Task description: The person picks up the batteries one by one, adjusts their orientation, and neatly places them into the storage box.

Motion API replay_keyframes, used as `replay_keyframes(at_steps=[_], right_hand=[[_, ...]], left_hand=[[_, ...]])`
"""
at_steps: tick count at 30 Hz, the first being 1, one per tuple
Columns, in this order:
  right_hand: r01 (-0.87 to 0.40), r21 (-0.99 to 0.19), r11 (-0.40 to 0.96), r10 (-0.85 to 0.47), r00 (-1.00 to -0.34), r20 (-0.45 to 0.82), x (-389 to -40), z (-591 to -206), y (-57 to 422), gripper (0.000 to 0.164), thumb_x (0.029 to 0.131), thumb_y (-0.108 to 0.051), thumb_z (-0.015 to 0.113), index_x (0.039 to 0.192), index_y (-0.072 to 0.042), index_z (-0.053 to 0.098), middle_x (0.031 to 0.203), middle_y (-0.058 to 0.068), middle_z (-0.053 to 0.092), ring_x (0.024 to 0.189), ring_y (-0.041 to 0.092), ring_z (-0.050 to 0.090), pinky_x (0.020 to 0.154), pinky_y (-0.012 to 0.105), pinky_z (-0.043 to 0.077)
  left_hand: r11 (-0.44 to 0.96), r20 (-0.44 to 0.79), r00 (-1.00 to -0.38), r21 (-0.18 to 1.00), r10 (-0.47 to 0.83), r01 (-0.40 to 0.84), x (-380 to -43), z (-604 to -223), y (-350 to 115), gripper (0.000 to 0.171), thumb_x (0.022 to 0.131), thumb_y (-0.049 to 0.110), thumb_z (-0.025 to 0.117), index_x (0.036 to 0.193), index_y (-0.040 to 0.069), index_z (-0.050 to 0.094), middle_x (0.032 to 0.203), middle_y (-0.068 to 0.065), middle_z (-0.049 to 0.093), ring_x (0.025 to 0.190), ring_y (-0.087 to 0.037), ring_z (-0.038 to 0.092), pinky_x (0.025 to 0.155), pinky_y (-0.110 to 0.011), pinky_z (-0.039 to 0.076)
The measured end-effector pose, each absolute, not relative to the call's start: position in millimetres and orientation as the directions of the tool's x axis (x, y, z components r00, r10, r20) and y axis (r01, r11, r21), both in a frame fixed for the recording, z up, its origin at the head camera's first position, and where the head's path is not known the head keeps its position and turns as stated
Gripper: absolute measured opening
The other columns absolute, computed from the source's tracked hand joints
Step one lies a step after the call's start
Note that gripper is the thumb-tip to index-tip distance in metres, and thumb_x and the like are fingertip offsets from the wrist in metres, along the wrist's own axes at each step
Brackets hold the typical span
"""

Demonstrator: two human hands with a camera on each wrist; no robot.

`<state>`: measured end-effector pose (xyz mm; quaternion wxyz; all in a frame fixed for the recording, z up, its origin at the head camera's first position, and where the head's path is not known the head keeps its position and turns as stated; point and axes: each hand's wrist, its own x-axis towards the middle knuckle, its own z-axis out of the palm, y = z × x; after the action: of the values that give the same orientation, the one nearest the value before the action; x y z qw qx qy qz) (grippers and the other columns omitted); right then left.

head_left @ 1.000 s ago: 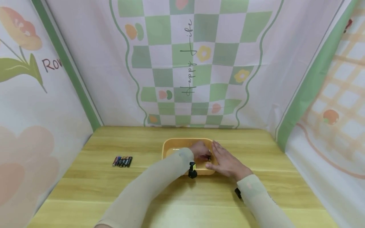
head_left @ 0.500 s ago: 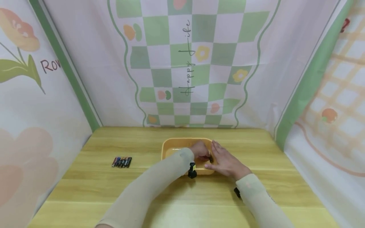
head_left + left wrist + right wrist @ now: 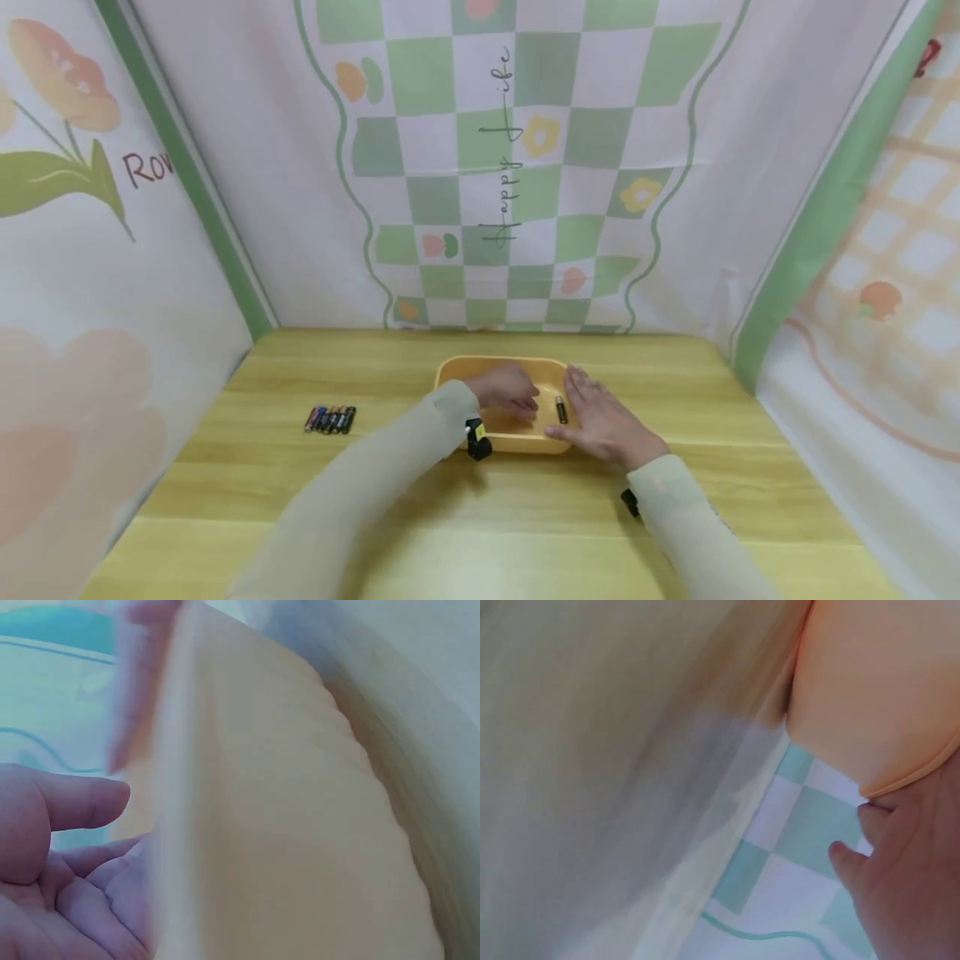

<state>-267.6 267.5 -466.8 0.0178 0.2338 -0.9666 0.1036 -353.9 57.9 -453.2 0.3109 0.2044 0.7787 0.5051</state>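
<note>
A single battery (image 3: 561, 410) lies inside the yellow-orange plastic box (image 3: 525, 444), close to its right wall. Left of it, my left hand (image 3: 510, 390) hovers within the box with loosely bent fingers. In the left wrist view, that hand (image 3: 67, 862) has thumb and fingers apart with nothing between them, partly hidden by the box wall (image 3: 300, 802). My right hand (image 3: 607, 423) rests on the box's right end, fingers straight along the rim and thumb at the front corner. The right wrist view shows this hand (image 3: 922, 877) against the box's outside (image 3: 877, 682).
Several batteries (image 3: 330, 419) lie side by side in a row on the wooden table (image 3: 480, 517), left of the box. Printed cloth (image 3: 495, 167) hangs behind the table, and more hangs at both sides.
My left hand has let go of the battery and drawn back to the left, leaving it on the box floor. The right hand stays at the box's right end.
</note>
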Motion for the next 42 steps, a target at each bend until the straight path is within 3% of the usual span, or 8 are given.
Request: replay_keyframes(at_steps=[4, 6, 11, 19, 24, 32, 42], right_hand=[[-0.432, -0.218, 0.875, -0.420, -0.902, 0.102, -266, -465, 274, 0.094, 0.097, -0.061, 0.043, 0.151, 0.008, 0.008, 0.159, 0.021, 0.002, 0.146, 0.035, 0.004, 0.117, 0.053, 0.013], [-0.415, -0.204, 0.887, -0.399, -0.910, 0.114, -264, -465, 274, 0.091, 0.099, -0.060, 0.038, 0.151, 0.008, 0.009, 0.159, 0.022, 0.003, 0.146, 0.035, 0.004, 0.117, 0.053, 0.013], [-0.414, -0.182, 0.892, -0.399, -0.910, 0.117, -258, -466, 270, 0.089, 0.100, -0.062, 0.027, 0.150, 0.010, 0.011, 0.159, 0.023, 0.003, 0.145, 0.037, 0.004, 0.117, 0.054, 0.012], [-0.406, -0.186, 0.895, -0.391, -0.914, 0.111, -251, -465, 269, 0.096, 0.097, -0.066, 0.031, 0.149, 0.012, 0.011, 0.159, 0.023, 0.001, 0.145, 0.037, 0.004, 0.117, 0.054, 0.012], [-0.406, -0.182, 0.896, -0.396, -0.914, 0.087, -253, -466, 270, 0.096, 0.097, -0.067, 0.028, 0.150, 0.009, 0.008, 0.159, 0.022, 0.000, 0.146, 0.035, 0.003, 0.117, 0.053, 0.013], [-0.396, -0.195, 0.897, -0.393, -0.918, 0.056, -254, -467, 265, 0.100, 0.094, -0.071, 0.028, 0.151, 0.008, 0.005, 0.159, 0.022, 0.000, 0.146, 0.034, 0.002, 0.117, 0.053, 0.012], [-0.390, -0.195, 0.900, -0.388, -0.920, 0.051, -256, -468, 265, 0.105, 0.091, -0.075, 0.032, 0.151, 0.007, 0.005, 0.160, 0.020, 0.000, 0.146, 0.033, 0.003, 0.117, 0.053, 0.012]], left_hand=[[0.306, -0.260, -0.719, 0.949, 0.644, -0.069, -344, -442, 37, 0.024, 0.096, 0.006, 0.059, 0.109, -0.014, 0.059, 0.090, -0.019, 0.068, 0.081, -0.030, 0.069, 0.081, -0.043, 0.058], [0.291, -0.256, -0.724, 0.953, 0.640, -0.079, -339, -438, 26, 0.027, 0.097, 0.008, 0.058, 0.115, -0.012, 0.056, 0.092, -0.018, 0.068, 0.083, -0.030, 0.069, 0.084, -0.045, 0.057], [0.276, -0.250, -0.743, 0.957, 0.620, -0.092, -324, -431, 4, 0.034, 0.099, 0.011, 0.056, 0.123, -0.013, 0.053, 0.095, -0.018, 0.068, 0.085, -0.029, 0.069, 0.084, -0.043, 0.057], [0.232, -0.216, -0.742, 0.969, 0.634, -0.084, -305, -433, -13, 0.038, 0.099, 0.013, 0.057, 0.127, -0.012, 0.054, 0.099, -0.017, 0.069, 0.088, -0.030, 0.069, 0.079, -0.038, 0.059], [0.211, -0.193, -0.746, 0.975, 0.638, -0.072, -303, -429, -31, 0.040, 0.100, 0.013, 0.055, 0.132, -0.011, 0.050, 0.103, -0.016, 0.068, 0.093, -0.029, 0.068, 0.083, -0.038, 0.058], [0.188, -0.173, -0.797, 0.979, 0.579, -0.076, -305, -426, -93, 0.044, 0.102, 0.018, 0.052, 0.136, -0.009, 0.046, 0.112, -0.017, 0.065, 0.100, -0.029, 0.066, 0.089, -0.041, 0.055], [0.165, -0.158, -0.883, 0.982, 0.441, -0.094, -289, -433, -186, 0.054, 0.102, 0.026, 0.052, 0.141, -0.009, 0.038, 0.128, -0.029, 0.053, 0.109, -0.031, 0.061, 0.097, -0.041, 0.050]])
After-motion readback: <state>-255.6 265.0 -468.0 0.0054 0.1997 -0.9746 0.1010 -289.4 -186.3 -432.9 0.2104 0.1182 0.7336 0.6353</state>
